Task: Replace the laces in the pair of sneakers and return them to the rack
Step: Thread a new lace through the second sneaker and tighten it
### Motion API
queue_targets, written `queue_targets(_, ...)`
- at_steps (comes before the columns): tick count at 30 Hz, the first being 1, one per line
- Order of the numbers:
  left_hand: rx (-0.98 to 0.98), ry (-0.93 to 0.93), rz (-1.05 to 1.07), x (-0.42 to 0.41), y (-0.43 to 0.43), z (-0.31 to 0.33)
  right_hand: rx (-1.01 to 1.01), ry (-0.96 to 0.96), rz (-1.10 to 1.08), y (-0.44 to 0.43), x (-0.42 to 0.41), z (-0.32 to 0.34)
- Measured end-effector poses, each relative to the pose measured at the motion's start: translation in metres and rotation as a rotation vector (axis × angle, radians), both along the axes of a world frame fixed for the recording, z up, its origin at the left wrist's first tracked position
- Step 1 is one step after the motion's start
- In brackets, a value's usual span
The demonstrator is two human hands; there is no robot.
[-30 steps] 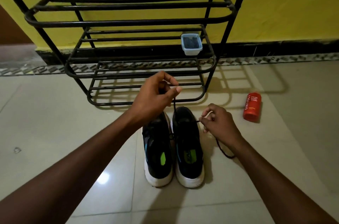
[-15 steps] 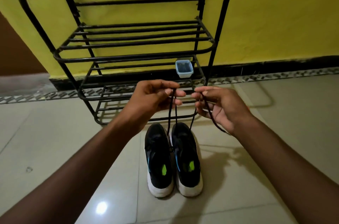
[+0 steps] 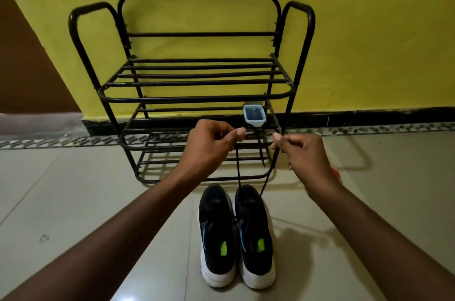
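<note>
While the lace runs taut up from the right sneaker, beside its mate on the floor before the rack, left hand and right hand each pinch an end; uneven pull risks unthreading an eyelet.

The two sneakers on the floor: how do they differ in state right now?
The right sneaker has a black lace running up from it, one end pinched in each of the left hand and right hand; the left sneaker is tied to neither hand. Whether the left sneaker holds a lace is too dark to tell. Both are black with white heels, side by side, toes toward the rack.
</note>
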State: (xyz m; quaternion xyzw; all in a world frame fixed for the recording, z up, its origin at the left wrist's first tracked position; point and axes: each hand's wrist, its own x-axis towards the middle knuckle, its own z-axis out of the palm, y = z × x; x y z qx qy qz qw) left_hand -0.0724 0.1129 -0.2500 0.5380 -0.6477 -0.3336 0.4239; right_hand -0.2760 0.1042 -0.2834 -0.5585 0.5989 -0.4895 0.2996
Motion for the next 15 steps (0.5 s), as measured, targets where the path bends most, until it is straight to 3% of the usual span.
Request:
queue_targets(6, 0.014, 0.103, 0.005, -0.003, -0.007, 0.019, -0.095, 0.03, 0.109, -0.013, 0.013, 0.015)
queue_targets(15, -0.075, 0.382, 0.029, -0.009, -0.016, 0.033, -0.225, -0.125, 0.025, -0.026, 0.029, 0.035)
